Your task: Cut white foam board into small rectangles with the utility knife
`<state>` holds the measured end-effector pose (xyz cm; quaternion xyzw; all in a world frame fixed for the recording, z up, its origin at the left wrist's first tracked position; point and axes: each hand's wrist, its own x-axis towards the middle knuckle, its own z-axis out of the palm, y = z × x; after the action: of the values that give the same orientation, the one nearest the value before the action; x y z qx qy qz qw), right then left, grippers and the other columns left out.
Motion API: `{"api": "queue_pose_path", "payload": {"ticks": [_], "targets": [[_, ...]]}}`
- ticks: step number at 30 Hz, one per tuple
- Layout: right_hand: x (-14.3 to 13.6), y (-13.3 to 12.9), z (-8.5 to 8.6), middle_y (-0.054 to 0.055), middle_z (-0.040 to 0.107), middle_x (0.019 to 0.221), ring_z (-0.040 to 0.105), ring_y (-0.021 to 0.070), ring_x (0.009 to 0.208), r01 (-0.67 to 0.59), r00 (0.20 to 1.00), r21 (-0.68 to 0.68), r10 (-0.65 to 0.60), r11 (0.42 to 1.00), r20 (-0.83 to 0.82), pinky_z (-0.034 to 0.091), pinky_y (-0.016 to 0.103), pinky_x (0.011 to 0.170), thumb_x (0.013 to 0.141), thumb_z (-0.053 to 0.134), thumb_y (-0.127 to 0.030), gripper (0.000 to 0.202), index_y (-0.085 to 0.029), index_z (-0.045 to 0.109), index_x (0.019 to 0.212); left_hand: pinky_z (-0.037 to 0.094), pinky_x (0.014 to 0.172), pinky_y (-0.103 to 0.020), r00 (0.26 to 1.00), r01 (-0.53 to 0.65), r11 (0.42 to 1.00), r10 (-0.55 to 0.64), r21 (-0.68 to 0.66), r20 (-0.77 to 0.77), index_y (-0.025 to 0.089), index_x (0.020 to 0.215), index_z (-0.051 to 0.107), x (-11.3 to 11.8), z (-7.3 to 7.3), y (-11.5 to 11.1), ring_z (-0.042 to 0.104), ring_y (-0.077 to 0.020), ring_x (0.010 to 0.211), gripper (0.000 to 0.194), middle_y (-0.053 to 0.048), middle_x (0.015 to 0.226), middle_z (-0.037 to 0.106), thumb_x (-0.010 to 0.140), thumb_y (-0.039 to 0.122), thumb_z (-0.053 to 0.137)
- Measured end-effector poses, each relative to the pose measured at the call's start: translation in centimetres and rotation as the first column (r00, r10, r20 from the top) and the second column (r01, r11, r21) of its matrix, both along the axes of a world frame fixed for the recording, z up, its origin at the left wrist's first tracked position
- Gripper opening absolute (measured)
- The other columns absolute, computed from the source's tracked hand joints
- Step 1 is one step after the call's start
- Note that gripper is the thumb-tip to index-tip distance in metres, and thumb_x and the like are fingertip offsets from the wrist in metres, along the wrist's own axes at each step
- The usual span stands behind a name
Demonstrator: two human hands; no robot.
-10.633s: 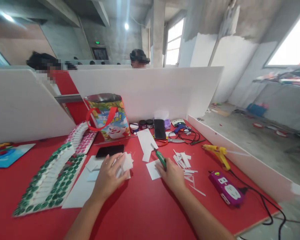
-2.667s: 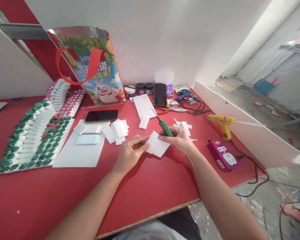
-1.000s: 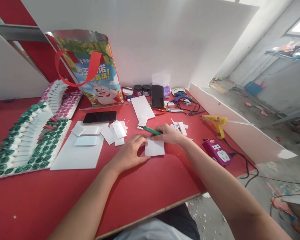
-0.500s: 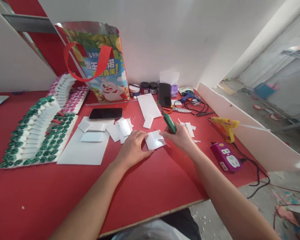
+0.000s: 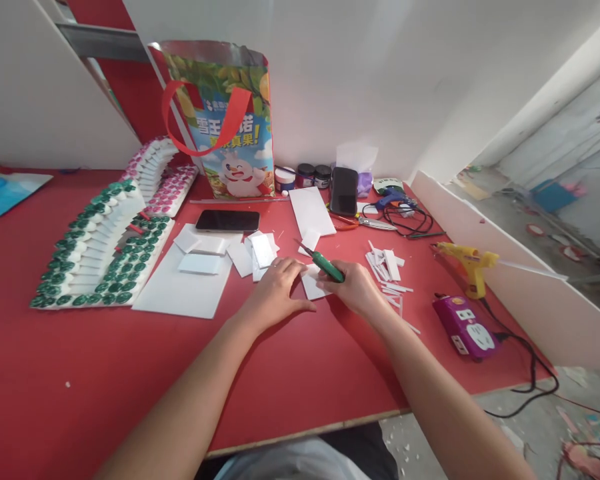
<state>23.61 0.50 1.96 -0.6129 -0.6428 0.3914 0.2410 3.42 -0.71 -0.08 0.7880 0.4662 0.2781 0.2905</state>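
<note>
In my right hand (image 5: 353,283) is a green-handled knife (image 5: 329,267), its thin blade pointing up and left. A small white board (image 5: 313,283) lies flat on the red table (image 5: 290,373), partly under my right fingers. My left hand (image 5: 279,290) rests at the left edge of that board, thumb stretched apart from the fingers, holding nothing. Several white pieces (image 5: 263,250) are piled just beyond my left hand. To the right of my right hand lie several thin white strips (image 5: 393,290).
A larger white sheet (image 5: 180,287) and a black phone (image 5: 227,220) are at left, with flower-trimmed models (image 5: 100,253) and a printed bag (image 5: 237,133) behind. A yellow glue gun (image 5: 473,263) and purple power socket (image 5: 467,328) sit at right, with cables.
The view has shifted left. The knife has swung from steep to a flatter angle, its blade now further left over the boards. More of the white strips show beside my right hand.
</note>
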Motion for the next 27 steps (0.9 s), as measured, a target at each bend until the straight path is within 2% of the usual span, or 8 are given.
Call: {"api": "queue_pose_path", "payload": {"ticks": [2,4,7,10,14,18,23,27], "targets": [[0.1,0.2,-0.2,0.002,0.075,0.082,0.067,0.0214,0.076,-0.01,1.0,-0.007,0.01,1.0,0.008,0.044,0.029,0.068,0.071,0.072,-0.029,0.015,-0.021,0.068,0.082,0.048,0.101,-0.05,1.0,0.009,0.999,-0.008,-0.032,0.025,0.021,0.117,0.059,-0.5,0.1,0.0,0.055,-0.0328,0.121,0.052,-0.01,0.124,0.063,0.074,0.034,0.085],[0.2,0.3,-0.3,0.001,0.074,0.079,0.066,0.02,0.074,-0.019,0.999,-0.014,0.02,1.0,0.038,0.045,0.028,0.068,0.071,0.072,-0.03,0.015,-0.02,0.068,0.082,0.048,0.104,-0.049,0.999,0.013,0.999,-0.012,-0.042,0.04,0.023,0.117,0.058,-0.9,0.2,0.1,0.057,-0.03,0.121,0.043,-0.008,0.125,0.064,0.08,0.028,0.08],[0.3,0.5,-0.5,0.0,0.072,0.078,0.065,0.0188,0.072,-0.034,0.998,-0.019,0.035,0.999,0.053,0.045,0.027,0.068,0.071,0.072,-0.031,0.015,-0.02,0.066,0.079,0.047,0.106,-0.047,0.999,0.026,1.0,-0.025,-0.014,0.047,0.024,0.116,0.059,-1.1,0.1,0.3,0.058,-0.0269,0.122,0.029,-0.007,0.123,0.066,0.089,0.017,0.068],[0.4,0.6,-0.5,-0.001,0.07,0.075,0.063,0.0182,0.071,-0.038,0.998,-0.022,0.039,0.999,0.043,0.043,0.027,0.067,0.07,0.072,-0.033,0.016,-0.02,0.065,0.078,0.049,0.104,-0.045,0.998,0.019,0.999,-0.021,0.04,0.055,0.022,0.113,0.061,-1.0,-0.3,0.6,0.06,-0.0252,0.119,0.025,-0.008,0.12,0.068,0.093,0.008,0.056],[0.4,0.5,-0.5,-0.001,0.069,0.074,0.063,0.0181,0.07,-0.036,0.998,-0.028,0.037,0.999,0.046,0.043,0.027,0.066,0.07,0.071,-0.034,0.017,-0.02,0.065,0.079,0.05,0.101,-0.047,0.998,-0.019,0.993,0.013,0.113,0.056,0.02,0.104,0.064,-0.5,-1.1,1.0,0.064,-0.026,0.107,0.018,-0.008,0.109,0.071,0.091,0.009,0.06],[0.3,0.5,-0.3,0.0,0.07,0.077,0.064,0.0189,0.073,-0.046,0.998,-0.034,0.048,0.998,0.05,0.044,0.027,0.069,0.071,0.071,-0.033,0.017,-0.02,0.065,0.08,0.052,0.097,-0.046,0.996,-0.029,0.99,0.017,0.14,0.086,0.02,0.102,0.066,-0.4,-1.4,1.3,0.065,-0.0257,0.105,0.017,-0.007,0.107,0.073,0.089,0.009,0.064],[0.2,0.6,-0.1,-0.001,0.07,0.077,0.064,0.0187,0.074,-0.054,0.997,-0.037,0.056,0.998,0.055,0.044,0.027,0.07,0.071,0.071,-0.032,0.017,-0.02,0.065,0.082,0.052,0.099,-0.047,0.996,-0.019,0.991,0.008,0.134,0.084,0.021,0.1,0.067,-0.6,-0.9,1.1,0.065,-0.0258,0.107,0.016,-0.007,0.107,0.073,0.089,0.01,0.061],[0.2,0.6,-0.2,-0.001,0.069,0.075,0.063,0.0184,0.072,-0.057,0.997,-0.036,0.059,0.998,0.059,0.044,0.027,0.068,0.071,0.07,-0.03,0.016,-0.02,0.065,0.081,0.051,0.103,-0.047,0.999,-0.002,0.996,-0.003,0.09,0.049,0.02,0.109,0.063,-0.6,-0.3,0.4,0.062,-0.0268,0.116,0.032,-0.009,0.115,0.069,0.082,0.004,0.056]]}}
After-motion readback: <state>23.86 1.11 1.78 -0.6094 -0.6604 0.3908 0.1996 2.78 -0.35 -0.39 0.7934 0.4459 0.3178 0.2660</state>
